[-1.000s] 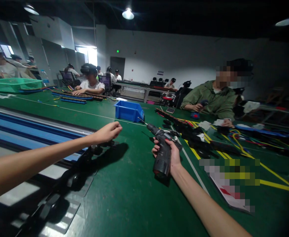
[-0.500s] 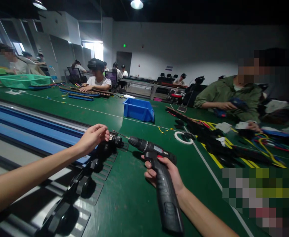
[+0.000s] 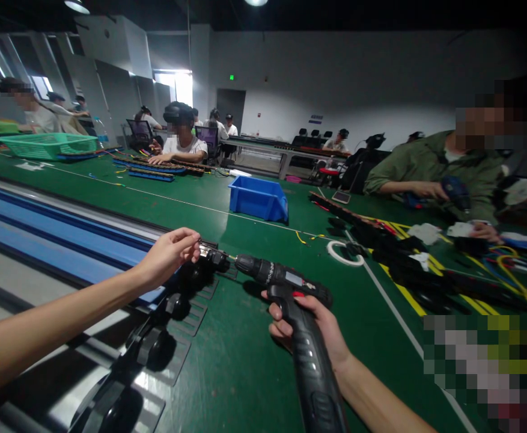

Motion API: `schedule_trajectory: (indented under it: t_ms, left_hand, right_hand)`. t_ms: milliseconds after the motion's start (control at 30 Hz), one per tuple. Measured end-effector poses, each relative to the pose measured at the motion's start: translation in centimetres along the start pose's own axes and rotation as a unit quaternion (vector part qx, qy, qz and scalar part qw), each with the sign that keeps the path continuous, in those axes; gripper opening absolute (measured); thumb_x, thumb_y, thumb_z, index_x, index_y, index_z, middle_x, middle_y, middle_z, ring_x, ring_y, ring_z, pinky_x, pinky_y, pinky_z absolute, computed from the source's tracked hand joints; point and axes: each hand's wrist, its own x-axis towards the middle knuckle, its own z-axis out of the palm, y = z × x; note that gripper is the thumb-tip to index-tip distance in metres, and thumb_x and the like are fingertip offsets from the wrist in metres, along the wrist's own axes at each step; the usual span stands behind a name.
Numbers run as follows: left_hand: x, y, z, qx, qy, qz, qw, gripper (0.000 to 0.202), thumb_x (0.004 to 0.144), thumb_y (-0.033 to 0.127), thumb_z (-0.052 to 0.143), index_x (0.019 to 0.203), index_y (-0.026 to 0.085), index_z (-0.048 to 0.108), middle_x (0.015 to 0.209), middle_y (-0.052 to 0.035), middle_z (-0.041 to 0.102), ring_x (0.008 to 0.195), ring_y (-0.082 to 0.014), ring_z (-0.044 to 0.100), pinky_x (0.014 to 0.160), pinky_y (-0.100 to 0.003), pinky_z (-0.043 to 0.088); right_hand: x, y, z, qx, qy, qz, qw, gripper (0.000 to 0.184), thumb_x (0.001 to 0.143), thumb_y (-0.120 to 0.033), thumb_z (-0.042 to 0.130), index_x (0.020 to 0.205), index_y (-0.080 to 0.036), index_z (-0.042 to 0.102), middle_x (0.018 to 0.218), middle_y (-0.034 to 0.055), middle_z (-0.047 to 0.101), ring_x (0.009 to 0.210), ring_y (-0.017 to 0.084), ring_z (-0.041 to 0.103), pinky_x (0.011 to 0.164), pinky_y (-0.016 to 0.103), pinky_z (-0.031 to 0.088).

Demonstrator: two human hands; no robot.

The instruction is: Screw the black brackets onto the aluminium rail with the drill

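My right hand [image 3: 310, 322] is wrapped round the grip of a black cordless drill [image 3: 290, 307], whose bit points left at a small black part [image 3: 216, 258]. My left hand [image 3: 170, 255] is closed in a pinch, its fingertips at that part, on something too small to name. A row of black fittings on ribbed black plates [image 3: 164, 334] runs from under my left hand toward me on the green table [image 3: 245, 373].
A blue bin [image 3: 258, 198] stands beyond the drill. A white ring [image 3: 342, 252], black parts and coloured wires [image 3: 511, 267] lie to the right, where a person in a green jacket [image 3: 429, 171] works. Blue rails [image 3: 56, 231] run on the left. Other people sit further back.
The drill swung down and left until its bit met the black part at my left hand. My left hand dropped to the part and stayed pinched. The view shifted a little.
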Motion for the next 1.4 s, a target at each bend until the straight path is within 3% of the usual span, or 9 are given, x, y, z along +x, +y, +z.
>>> schedule_trajectory:
  t_ms: [1067, 1400]
  left_hand:
    - [-0.22, 0.03, 0.22, 0.026, 0.002, -0.018, 1.0, 0.022, 0.076, 0.028, 0.075, 0.086, 0.013, 0.062, 0.075, -0.0037, 0.064, 0.065, -0.0128, 0.062, 0.061, -0.024, 0.047]
    - [-0.29, 0.06, 0.25, 0.047, -0.023, -0.015, 0.999, 0.023, 0.078, 0.032, 0.074, 0.082, 0.014, 0.061, 0.074, -0.0032, 0.064, 0.062, -0.0124, 0.061, 0.058, -0.024, 0.046]
  right_hand:
    - [-0.24, -0.07, 0.76, -0.006, 0.019, -0.002, 1.0, 0.04, 0.09, -0.034, 0.046, 0.114, -0.004, 0.059, 0.083, 0.0096, 0.061, 0.059, 0.011, 0.052, 0.063, 0.026, 0.042]
    - [-0.28, 0.0, 0.5, -0.01, 0.017, -0.003, 1.0, 0.04, 0.09, -0.034, 0.047, 0.113, -0.005, 0.059, 0.083, 0.009, 0.062, 0.058, 0.011, 0.051, 0.062, 0.026, 0.042]
